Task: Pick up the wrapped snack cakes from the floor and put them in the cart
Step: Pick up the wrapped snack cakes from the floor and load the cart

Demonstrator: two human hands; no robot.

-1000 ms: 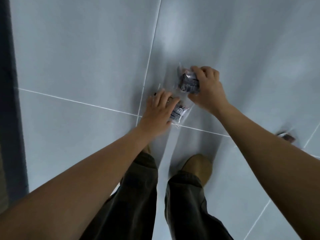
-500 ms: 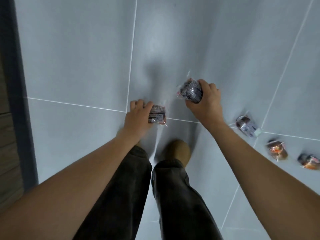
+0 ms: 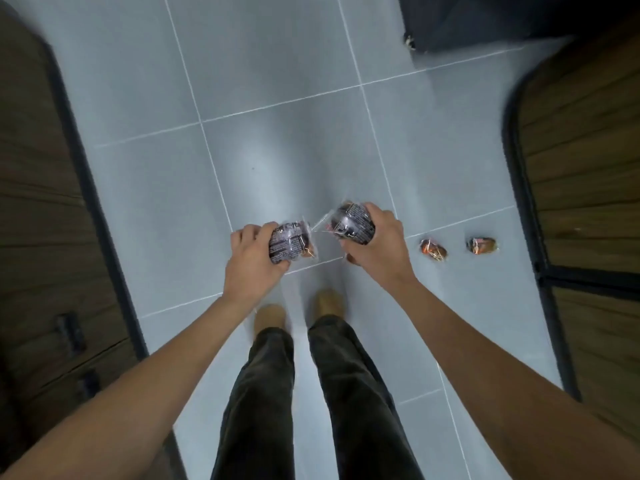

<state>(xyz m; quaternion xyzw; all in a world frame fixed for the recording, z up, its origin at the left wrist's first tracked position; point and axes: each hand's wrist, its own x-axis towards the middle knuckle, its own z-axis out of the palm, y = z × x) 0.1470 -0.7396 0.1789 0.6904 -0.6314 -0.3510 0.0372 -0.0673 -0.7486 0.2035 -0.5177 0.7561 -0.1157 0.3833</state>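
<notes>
Left hand [image 3: 254, 263]: fingers [image 3: 256, 233] curled round the left-hand cake [image 3: 291, 242], held above the tiled floor [image 3: 277, 98].
Right hand [image 3: 375, 244]: fingers wrapped over the right-hand cake [image 3: 351, 223], wrapper tail poking out toward the left fingers.
On the floor: near floor cake [image 3: 433, 250] just right of the right fingers, far floor cake [image 3: 482, 245] beyond it, neither touched.
Cart: not made out. Dark shape [image 3: 502, 19] far ahead of the right fingers, too blurred to name.
Risk, grip: slick film, likely to slide out if either grasp loosens. Probably a crushed cake if squeezed harder.
Risk, wrappers: loose film ends nearly touching between the two sets of fingers, could snag.
Risk, more pickups: both hands full, so reaching for a floor cake probably means dropping a held one.
Risk, feet: a step to the right could land on the floor cakes.
Edges: left cabinet [image 3: 41, 237] well left of the left fingers. Right cabinet [image 3: 581, 168], dark-trimmed, just beyond the far floor cake.
Open room: wide tile ahead of both sets of fingers, seemingly the easiest way forward.
</notes>
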